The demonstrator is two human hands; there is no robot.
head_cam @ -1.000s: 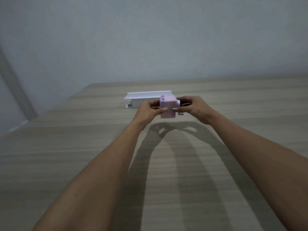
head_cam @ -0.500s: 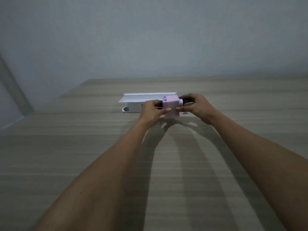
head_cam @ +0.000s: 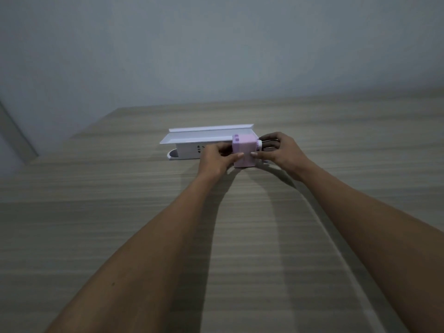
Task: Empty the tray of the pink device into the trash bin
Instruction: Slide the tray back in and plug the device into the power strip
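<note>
**Both hands clasped on pink device, far side of table**

Left hand (head_cam: 214, 157) closed on the left side of the pink device (head_cam: 245, 152), thumb laid across its front face. Right hand (head_cam: 278, 152) closed on the right side, thumb tip meeting the front edge, fingers curled over a dark, thin part (head_cam: 268, 143) sticking out to the right; too blurred to name.

Small and boxy, pale pink-lilac, taller than wide. Two darker purple studs on the top left corner, a short pale round stub (head_cam: 259, 142) on the upper right side. Bottom edge on or just above the wooden table (head_cam: 120, 236); contact not clear. No drawer seam visible in this dim light.

Directly behind and touching or nearly so: long white box (head_cam: 189, 150) with lid (head_cam: 206, 134) tilted open. Plain grey wall (head_cam: 216, 44) beyond.
</note>
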